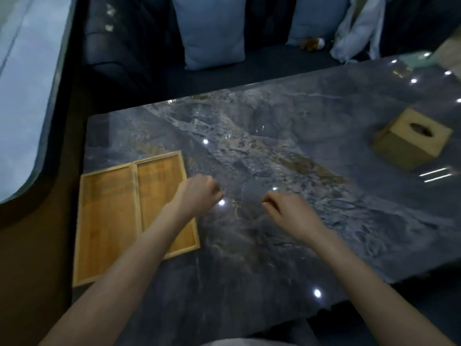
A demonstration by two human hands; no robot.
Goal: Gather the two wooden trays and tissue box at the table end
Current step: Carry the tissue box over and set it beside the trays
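We see our two forearms bare from the elbows down, no sleeves, watch, rings or bands on either. Our left hand (199, 191) and right hand (289, 213) are ungloved. A sliver of grey garment (239, 342) shows below.

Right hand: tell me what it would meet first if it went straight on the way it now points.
The right hand points up and to the left over bare table. Nothing stands in that line up to the far edge; the tissue box lies well to its right. Its height above the table is unclear.
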